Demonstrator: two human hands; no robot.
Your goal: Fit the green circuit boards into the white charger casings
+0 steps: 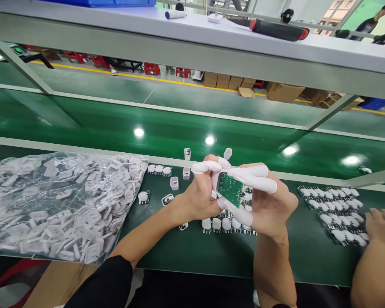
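My left hand [205,188], in white finger cots, is closed round a small white plastic housing [215,180] at the middle of the bench. From the right, my right hand [259,192] pinches a green circuit board [231,189] by its edges. The board's left end is at the housing's open mouth; how deep it sits I cannot tell. Below my hands lie rows of circuit boards with white blobs [226,223]. Left of my hands stand several white housings, one of them a housing with a dark slot [174,183].
A clear bag of white plastic parts [64,205] covers the left of the green bench [192,256]. More boards [336,209] lie at the right beside another person's hand [381,224]. Above runs a shelf [192,47] with a black-and-red tool [279,30].
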